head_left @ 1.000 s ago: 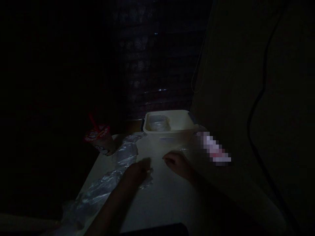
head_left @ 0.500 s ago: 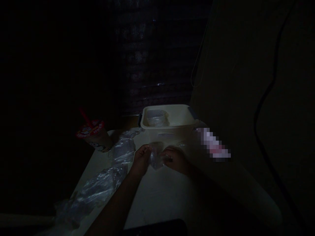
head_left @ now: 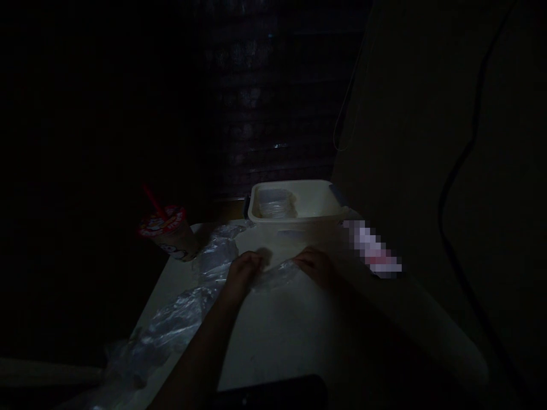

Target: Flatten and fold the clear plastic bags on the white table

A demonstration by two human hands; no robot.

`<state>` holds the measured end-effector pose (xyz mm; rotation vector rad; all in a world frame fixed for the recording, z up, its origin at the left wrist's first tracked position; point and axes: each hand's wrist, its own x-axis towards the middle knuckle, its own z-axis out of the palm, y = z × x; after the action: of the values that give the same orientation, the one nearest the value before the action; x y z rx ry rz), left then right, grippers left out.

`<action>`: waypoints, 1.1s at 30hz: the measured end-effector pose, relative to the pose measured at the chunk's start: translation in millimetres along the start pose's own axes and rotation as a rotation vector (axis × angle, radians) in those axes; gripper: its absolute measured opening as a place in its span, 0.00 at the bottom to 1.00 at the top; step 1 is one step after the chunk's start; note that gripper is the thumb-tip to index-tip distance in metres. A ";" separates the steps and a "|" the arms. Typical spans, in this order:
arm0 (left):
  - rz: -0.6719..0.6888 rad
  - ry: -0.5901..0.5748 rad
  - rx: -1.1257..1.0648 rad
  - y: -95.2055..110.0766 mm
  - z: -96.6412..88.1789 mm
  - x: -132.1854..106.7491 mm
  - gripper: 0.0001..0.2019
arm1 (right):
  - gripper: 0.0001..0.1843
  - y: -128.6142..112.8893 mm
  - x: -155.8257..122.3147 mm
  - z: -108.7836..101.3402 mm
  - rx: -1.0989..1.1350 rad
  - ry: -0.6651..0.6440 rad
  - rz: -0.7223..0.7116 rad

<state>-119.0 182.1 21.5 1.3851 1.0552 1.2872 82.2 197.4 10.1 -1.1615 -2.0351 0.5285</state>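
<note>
The scene is very dark. My left hand (head_left: 243, 272) and my right hand (head_left: 315, 266) are both closed on a small clear plastic bag (head_left: 276, 275), stretched between them just above the white table (head_left: 277, 341). Each hand pinches one end of it. Just beyond the hands stands a white plastic tub (head_left: 294, 212) with clear containers (head_left: 276, 204) stacked inside.
A long strip of crumpled clear plastic (head_left: 179, 319) runs along the table's left edge. A cup with a red lid and straw (head_left: 164, 230) stands at the far left corner. A blurred-out object (head_left: 371, 250) lies at the right. A dark cable (head_left: 453, 188) hangs on the wall.
My left hand picked the small plastic piece up from the table and both hands met on it. They have since drawn apart, stretching the bag wider between them.
</note>
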 end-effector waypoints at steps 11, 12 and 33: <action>0.091 -0.073 0.404 -2.2 8.3 -3.5 0.04 | 0.10 10.6 2.6 -9.4 0.057 0.108 0.112; 0.065 -0.043 0.393 -3.7 7.7 -3.5 0.06 | 0.10 10.4 2.2 -9.5 0.082 0.115 0.112; -0.026 0.026 -0.033 -5.3 9.3 -0.4 0.23 | 0.20 2.9 4.2 -16.5 0.218 -0.011 0.336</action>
<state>-109.8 182.0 16.1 1.3289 1.0618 1.3014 95.0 202.4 20.6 -1.3724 -1.7462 0.8985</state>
